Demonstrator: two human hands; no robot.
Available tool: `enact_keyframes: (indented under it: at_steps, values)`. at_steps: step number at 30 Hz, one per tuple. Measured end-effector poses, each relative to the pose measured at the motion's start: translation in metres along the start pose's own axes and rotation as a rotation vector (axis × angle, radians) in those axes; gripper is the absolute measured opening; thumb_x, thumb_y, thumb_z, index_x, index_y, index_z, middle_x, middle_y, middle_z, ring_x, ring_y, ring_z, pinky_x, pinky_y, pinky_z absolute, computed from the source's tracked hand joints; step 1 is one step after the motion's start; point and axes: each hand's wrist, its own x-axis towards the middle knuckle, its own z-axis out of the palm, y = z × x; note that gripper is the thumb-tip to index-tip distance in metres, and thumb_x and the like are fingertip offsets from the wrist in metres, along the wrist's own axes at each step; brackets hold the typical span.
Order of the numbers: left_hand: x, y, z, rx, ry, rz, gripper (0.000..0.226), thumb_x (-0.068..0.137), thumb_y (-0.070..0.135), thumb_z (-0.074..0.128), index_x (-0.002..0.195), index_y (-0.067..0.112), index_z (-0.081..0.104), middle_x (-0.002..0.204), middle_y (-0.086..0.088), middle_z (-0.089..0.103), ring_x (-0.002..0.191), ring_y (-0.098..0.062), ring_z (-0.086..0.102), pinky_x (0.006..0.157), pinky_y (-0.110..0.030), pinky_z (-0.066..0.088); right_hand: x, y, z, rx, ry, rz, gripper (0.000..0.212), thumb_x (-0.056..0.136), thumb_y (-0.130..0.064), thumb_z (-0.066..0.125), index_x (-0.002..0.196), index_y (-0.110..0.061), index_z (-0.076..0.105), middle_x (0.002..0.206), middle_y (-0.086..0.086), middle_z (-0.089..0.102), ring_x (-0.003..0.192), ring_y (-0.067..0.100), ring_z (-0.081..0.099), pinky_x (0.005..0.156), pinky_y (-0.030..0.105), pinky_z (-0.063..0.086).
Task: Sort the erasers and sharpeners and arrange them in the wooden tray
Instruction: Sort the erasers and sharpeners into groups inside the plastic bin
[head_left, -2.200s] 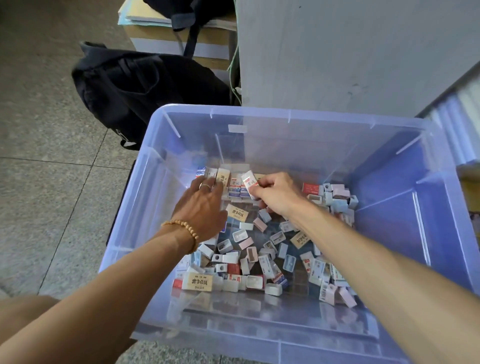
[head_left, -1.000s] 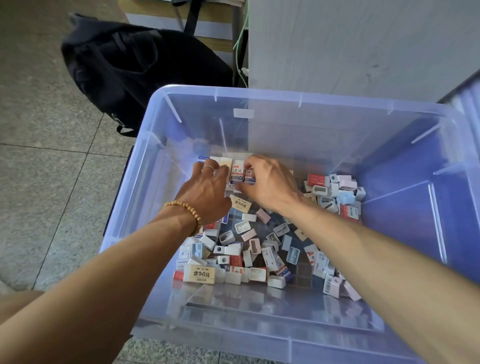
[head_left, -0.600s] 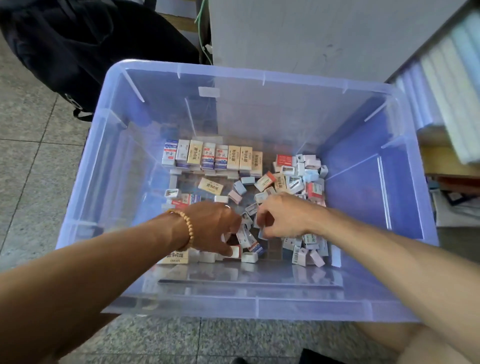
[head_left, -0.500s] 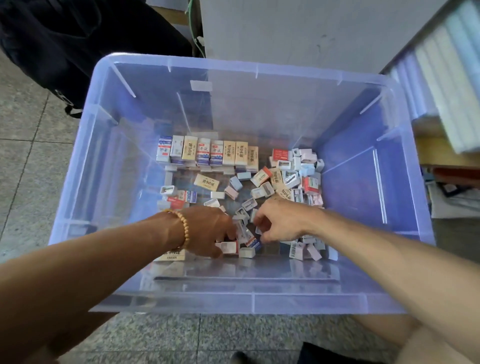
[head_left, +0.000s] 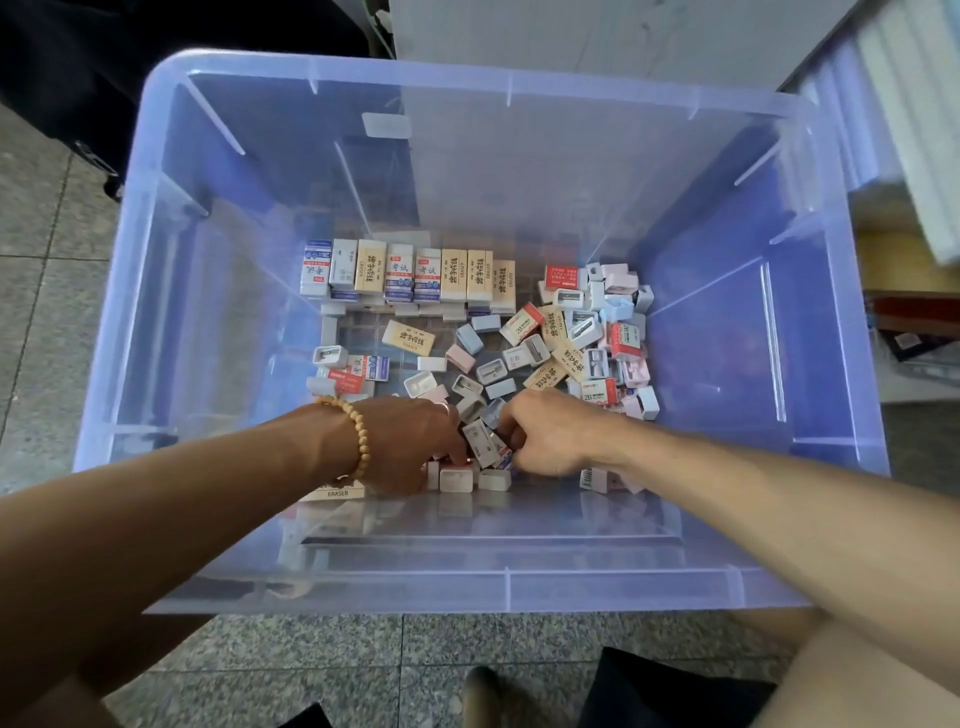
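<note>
A row of wrapped erasers (head_left: 410, 270) stands side by side along the far side of a clear blue plastic bin (head_left: 467, 78). Loose erasers and small sharpeners (head_left: 571, 338) lie mixed on the bin floor, heaped at the right. My left hand (head_left: 410, 447), with a bead bracelet, reaches down into the near part of the pile. Its curled fingertips are among small white pieces, and what they hold is hidden. My right hand (head_left: 550, 436) is close beside it, fingers curled round a white-wrapped eraser (head_left: 480, 441).
The bin stands on a grey speckled tile floor (head_left: 36, 312). A black bag (head_left: 78, 78) lies at the far left, a grey cabinet (head_left: 571, 31) behind the bin, and stacked papers and shelves (head_left: 914, 156) at the right. My knees are below the bin.
Both hands left the eraser row at the far side and came back to the near pile. My view has tilted down over the bin. The right hand now grips an eraser.
</note>
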Motion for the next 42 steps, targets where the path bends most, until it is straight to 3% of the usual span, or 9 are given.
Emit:
enact_keyframes:
  at_steps: [5, 7, 11, 16, 23, 27, 31, 36, 42]
  values:
    - [-0.011, -0.004, 0.005, -0.097, -0.011, -0.047, 0.052, 0.088, 0.011, 0.056, 0.138, 0.025, 0.052, 0.130, 0.000, 0.057, 0.117, -0.021, 0.055, 0.091, -0.031, 0.049, 0.005, -0.004, 0.004, 0.168, -0.074, 0.036, 0.030, 0.085, -0.002, 0.062, 0.114, 0.002, 0.065, 0.110, 0.019, 0.069, 0.087, 0.025, 0.063, 0.070, 0.035, 0.052]
    - [-0.011, -0.004, 0.006, -0.122, -0.013, -0.062, 0.051, 0.088, 0.010, 0.056, 0.137, 0.024, 0.053, 0.132, -0.001, 0.057, 0.118, -0.020, 0.055, 0.092, -0.029, 0.047, 0.006, -0.005, 0.005, 0.177, -0.084, 0.049, 0.027, 0.087, -0.004, 0.065, 0.115, -0.002, 0.065, 0.111, 0.015, 0.069, 0.096, 0.026, 0.065, 0.078, 0.037, 0.055]
    - [-0.011, -0.002, 0.005, -0.163, -0.020, -0.082, 0.052, 0.088, 0.008, 0.055, 0.137, 0.022, 0.054, 0.134, 0.000, 0.059, 0.121, -0.018, 0.055, 0.097, -0.029, 0.047, 0.008, -0.006, 0.007, 0.172, -0.055, 0.038, 0.016, 0.090, -0.009, 0.067, 0.103, -0.016, 0.062, 0.093, -0.002, 0.059, 0.080, 0.013, 0.054, 0.061, 0.025, 0.046]
    - [-0.008, -0.003, 0.009, -0.200, -0.010, -0.098, 0.050, 0.087, 0.007, 0.053, 0.136, 0.020, 0.055, 0.133, -0.002, 0.060, 0.121, -0.020, 0.056, 0.099, -0.037, 0.049, -0.001, -0.010, -0.009, 0.016, -0.103, 0.045, 0.031, 0.092, -0.003, 0.056, 0.122, -0.003, 0.063, 0.121, 0.013, 0.064, 0.110, 0.028, 0.062, 0.095, 0.040, 0.054]
    - [0.004, -0.007, 0.007, -0.254, -0.018, -0.106, 0.052, 0.087, 0.003, 0.056, 0.135, 0.023, 0.054, 0.128, 0.006, 0.060, 0.114, -0.015, 0.056, 0.096, -0.026, 0.046, -0.027, 0.003, -0.054, 0.087, 0.121, 0.048, 0.035, 0.082, 0.010, 0.051, 0.115, 0.002, 0.063, 0.085, 0.011, 0.061, 0.075, 0.024, 0.054, 0.064, 0.037, 0.047]
    - [0.004, -0.004, 0.010, -0.187, -0.020, -0.071, 0.059, 0.084, 0.002, 0.052, 0.137, 0.028, 0.051, 0.122, 0.007, 0.055, 0.116, -0.017, 0.052, 0.094, -0.032, 0.046, -0.049, 0.008, -0.061, 0.075, 0.172, 0.014, 0.027, 0.085, 0.004, 0.055, 0.107, -0.013, 0.060, 0.084, -0.002, 0.060, 0.090, 0.026, 0.062, 0.085, 0.044, 0.055]
    - [0.005, 0.001, 0.012, -0.157, 0.017, -0.061, 0.062, 0.084, 0.001, 0.050, 0.140, 0.028, 0.048, 0.129, 0.004, 0.058, 0.118, -0.019, 0.054, 0.094, -0.036, 0.049, -0.063, 0.012, -0.057, 0.058, 0.198, -0.023, 0.035, 0.087, -0.001, 0.055, 0.108, -0.029, 0.052, 0.075, -0.008, 0.050, 0.079, 0.020, 0.057, 0.085, 0.041, 0.054]
    - [0.014, 0.001, 0.007, -0.149, -0.017, -0.102, 0.054, 0.083, 0.002, 0.057, 0.132, 0.023, 0.053, 0.127, 0.003, 0.062, 0.112, -0.019, 0.058, 0.093, -0.037, 0.050, -0.060, 0.011, -0.062, 0.095, 0.214, -0.003, 0.028, 0.086, 0.005, 0.054, 0.108, -0.009, 0.063, 0.083, 0.002, 0.062, 0.089, 0.028, 0.064, 0.082, 0.043, 0.056]
    - [0.015, 0.010, 0.003, -0.114, -0.090, -0.045, 0.038, 0.089, 0.007, 0.054, 0.125, 0.017, 0.059, 0.123, -0.002, 0.058, 0.112, -0.023, 0.054, 0.090, -0.032, 0.046, -0.055, 0.007, -0.071, 0.195, 0.272, 0.013, 0.035, 0.085, 0.005, 0.058, 0.106, -0.022, 0.064, 0.096, 0.002, 0.067, 0.092, 0.023, 0.065, 0.075, 0.037, 0.054]
